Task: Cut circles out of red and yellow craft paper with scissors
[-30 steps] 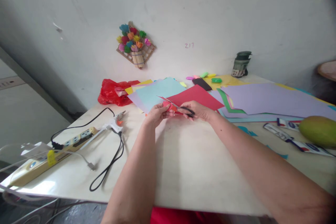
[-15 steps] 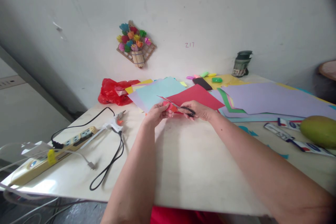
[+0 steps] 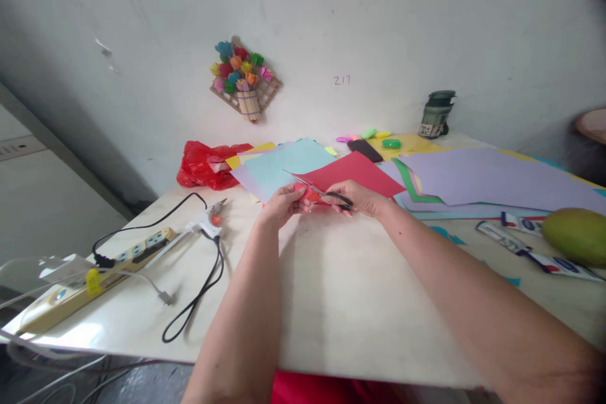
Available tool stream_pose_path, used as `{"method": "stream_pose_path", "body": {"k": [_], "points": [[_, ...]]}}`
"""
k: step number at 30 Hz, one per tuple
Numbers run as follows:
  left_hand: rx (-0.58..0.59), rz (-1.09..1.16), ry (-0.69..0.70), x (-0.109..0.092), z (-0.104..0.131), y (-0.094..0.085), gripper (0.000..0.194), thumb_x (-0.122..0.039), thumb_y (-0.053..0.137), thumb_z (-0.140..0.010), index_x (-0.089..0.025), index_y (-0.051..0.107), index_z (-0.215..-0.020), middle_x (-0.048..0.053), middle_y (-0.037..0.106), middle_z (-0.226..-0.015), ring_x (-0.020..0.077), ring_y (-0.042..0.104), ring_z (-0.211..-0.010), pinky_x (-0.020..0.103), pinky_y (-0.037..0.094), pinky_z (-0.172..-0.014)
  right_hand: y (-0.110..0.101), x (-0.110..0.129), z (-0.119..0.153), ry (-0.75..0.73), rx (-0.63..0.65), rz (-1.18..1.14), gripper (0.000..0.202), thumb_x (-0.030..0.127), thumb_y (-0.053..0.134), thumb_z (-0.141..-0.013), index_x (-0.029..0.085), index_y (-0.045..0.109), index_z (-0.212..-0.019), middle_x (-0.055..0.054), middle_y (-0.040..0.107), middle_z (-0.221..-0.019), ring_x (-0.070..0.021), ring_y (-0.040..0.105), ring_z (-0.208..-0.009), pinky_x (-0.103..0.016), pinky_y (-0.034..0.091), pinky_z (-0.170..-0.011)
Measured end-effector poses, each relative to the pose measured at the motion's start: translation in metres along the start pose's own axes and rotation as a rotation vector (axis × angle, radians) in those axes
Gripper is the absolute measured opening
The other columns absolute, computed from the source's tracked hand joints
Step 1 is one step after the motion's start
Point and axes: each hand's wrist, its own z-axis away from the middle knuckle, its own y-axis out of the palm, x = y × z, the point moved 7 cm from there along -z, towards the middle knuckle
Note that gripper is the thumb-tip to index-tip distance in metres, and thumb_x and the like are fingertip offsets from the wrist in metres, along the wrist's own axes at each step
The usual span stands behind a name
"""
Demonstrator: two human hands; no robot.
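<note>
Between the fingers of my left hand (image 3: 284, 203) is a small piece of red paper (image 3: 300, 189). My right hand (image 3: 355, 197) grips the black handles of a pair of scissors (image 3: 339, 199), whose blades point left across the small piece. Part of the piece is hidden behind my fingers and the blades. Just beyond both hands lies a larger red sheet (image 3: 353, 172), overlapping a light blue sheet (image 3: 286, 161) to its left.
On the left are a glue gun (image 3: 208, 222) with its black cord and a power strip (image 3: 104, 284). A red plastic bag (image 3: 203, 164) sits behind. Purple sheets (image 3: 492, 180), glue tubes (image 3: 563, 265) and a green mango-like fruit (image 3: 575, 237) lie right; a dark bottle (image 3: 436, 115) stands at the back.
The scissor blades look closer together than before, with the small red piece still at them. Both hands stay in nearly the same place.
</note>
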Motion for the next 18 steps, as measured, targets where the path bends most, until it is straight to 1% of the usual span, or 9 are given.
{"method": "stream_pose_path", "body": {"k": [5,18], "points": [[0.004,-0.01,-0.002,-0.0001,-0.0001,-0.0011,0.025,-0.03,0.072,-0.074,-0.014,0.053,-0.077,0.003,0.064,-0.059,0.0105,0.059,-0.048,0.02,0.044,-0.05,0.0001,-0.0006,0.0004,-0.006,0.004,-0.007,0.036,0.048,0.07,-0.071,0.014,0.059,-0.069,0.003,0.052,-0.05,-0.0051,0.039,-0.037,-0.021,0.028,-0.036],[-0.026,0.005,-0.005,-0.0001,-0.0004,-0.0078,0.018,-0.026,0.069,-0.076,-0.013,0.056,-0.076,0.004,0.065,-0.061,0.0113,0.061,-0.049,0.021,0.047,-0.052,-0.0008,-0.0034,-0.0017,-0.024,0.025,0.003,0.036,0.048,0.068,-0.074,0.013,0.06,-0.069,0.003,0.053,-0.051,-0.0052,0.041,-0.037,-0.021,0.028,-0.035]]}}
